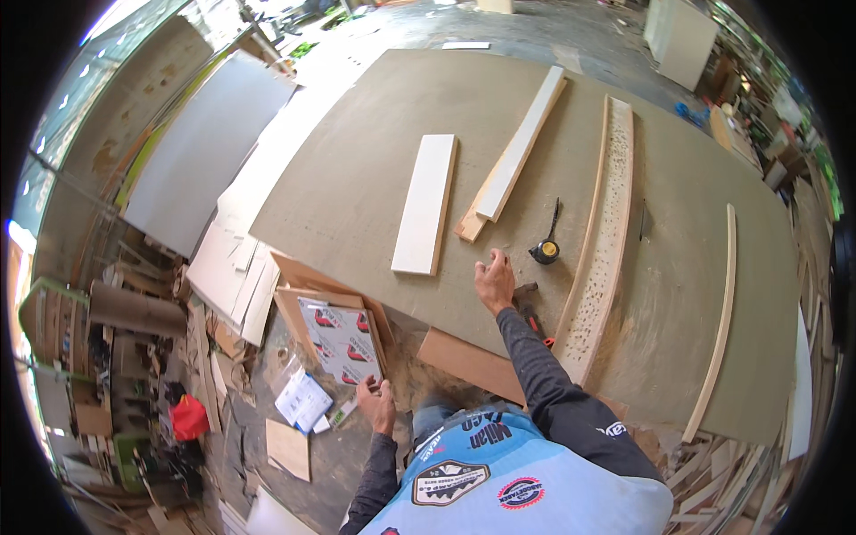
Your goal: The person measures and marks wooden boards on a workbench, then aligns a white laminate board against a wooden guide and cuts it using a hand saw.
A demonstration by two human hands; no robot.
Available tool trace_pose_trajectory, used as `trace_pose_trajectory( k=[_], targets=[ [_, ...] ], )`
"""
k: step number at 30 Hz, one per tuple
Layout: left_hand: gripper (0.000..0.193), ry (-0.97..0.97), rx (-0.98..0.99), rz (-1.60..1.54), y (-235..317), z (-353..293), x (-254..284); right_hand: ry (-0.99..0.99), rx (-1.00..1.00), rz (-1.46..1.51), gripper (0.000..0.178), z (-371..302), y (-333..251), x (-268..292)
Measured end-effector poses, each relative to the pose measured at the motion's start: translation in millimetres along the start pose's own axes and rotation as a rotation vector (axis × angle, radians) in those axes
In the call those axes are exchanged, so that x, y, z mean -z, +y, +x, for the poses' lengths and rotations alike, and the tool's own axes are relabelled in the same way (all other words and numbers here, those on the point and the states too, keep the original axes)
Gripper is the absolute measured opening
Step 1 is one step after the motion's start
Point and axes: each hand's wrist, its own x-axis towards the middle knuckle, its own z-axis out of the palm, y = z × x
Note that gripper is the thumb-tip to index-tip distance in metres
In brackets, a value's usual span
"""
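My right hand (pixel 495 282) hovers at or just above the brown tabletop (pixel 339 192), its fingers loosely bent and slightly apart, with nothing visible in them. A black and yellow tape measure (pixel 545 251) lies just right of it. Beside my right forearm is a hammer (pixel 530 308) with a dark head and red-and-black handle, partly hidden by the sleeve. Beyond the hand, a narrow white-faced strip (pixel 526 134) rests on a bare wooden strip (pixel 469 225). My left hand (pixel 376 405) hangs low, fingers apart, by the corner of a panel with printed film (pixel 343 341).
A wide white board (pixel 425 205) lies left on the tabletop. Rightward are a long speckled channel-like piece (pixel 604 241) and a thin wooden strip (pixel 713 330). Below the table's left edge, panels lean near a plastic-wrapped packet (pixel 303 401). Large sheets (pixel 209 147) stand at far left.
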Motion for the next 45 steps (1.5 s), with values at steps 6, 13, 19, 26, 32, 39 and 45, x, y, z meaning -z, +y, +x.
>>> trace_pose_trajectory(
  k=[6,13,19,26,32,39,45],
  targets=[
    [0.077,-0.136,-0.413,0.262,119.4,101.4,-86.5,0.159,0.015,-0.254,0.050,78.7,-3.9,-32.0],
    [0.124,-0.472,-0.485,0.494,178.5,163.1,-155.6,0.145,-0.254,-0.462,0.059,126.6,-49.0,-59.1],
    [0.123,-0.557,-0.394,0.514,167.1,188.8,-155.3,0.100,-0.353,-0.576,0.063,132.6,-45.8,-72.7],
    [0.114,-0.480,-0.530,0.519,135.0,255.5,-127.5,0.100,-0.374,-0.653,0.074,97.2,-67.7,-92.2],
    [0.111,-0.371,-0.575,0.530,104.0,323.1,-89.0,0.066,-0.463,-0.570,0.069,102.7,-69.8,-94.3],
    [0.095,-0.235,-0.404,0.514,109.8,348.3,-63.2,-0.265,-0.588,0.213,0.059,90.7,-61.9,-83.9],
    [0.065,-0.974,-0.109,-0.314,132.8,310.8,-108.2,-0.238,-0.530,0.608,0.047,-31.8,-31.4,-151.9]
  ],
)
